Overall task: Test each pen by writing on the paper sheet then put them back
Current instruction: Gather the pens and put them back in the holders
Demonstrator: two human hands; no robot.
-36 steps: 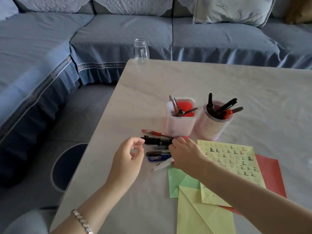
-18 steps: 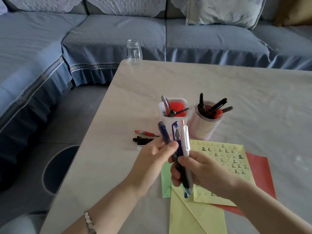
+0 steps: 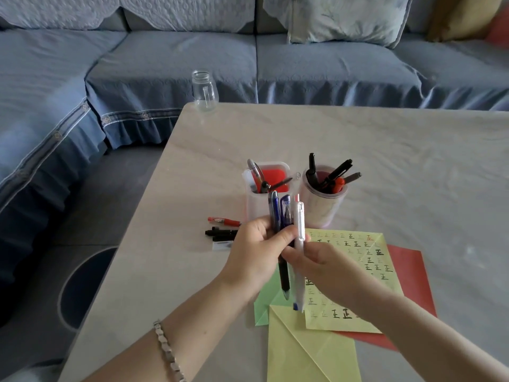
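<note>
Pens (image 3: 286,216), three of them, stand bunched upright over the bench (image 3: 192,188), the left hand (image 3: 256,249) and right hand (image 3: 322,260) both curled round the barrels, probably to pick one out for the marked yellow paper sheet (image 3: 363,271) lying just beneath.

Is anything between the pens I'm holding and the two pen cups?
Nothing visible. The three held pens rise in front of the square cup and the round cup, whose tops are open.

held pens (image 3: 286,213) 3 | cups (image 3: 254,209) 2 | jar (image 3: 205,91) 1 | sheets (image 3: 366,299) 4 (overlapping)
</note>
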